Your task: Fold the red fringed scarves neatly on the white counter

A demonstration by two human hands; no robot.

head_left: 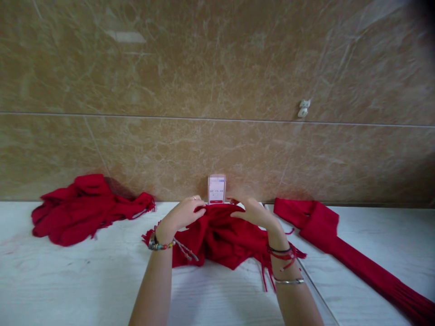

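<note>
A crumpled red scarf with fringed ends lies bunched on the white table, between my two hands. My left hand is closed on its upper left edge, thumb and fingers pinching the cloth. At the upper right of the scarf is my right hand, its thumb and fingers apart, the thumb close over the fabric. Whether the right thumb presses on the cloth is hard to tell. Bracelets circle both wrists.
Leaning on the brown marbled wall is a phone showing a timer. Another red scarf is heaped at the left. A folded red scarf stretches to the lower right. Beneath them is the white table, with a seam at right.
</note>
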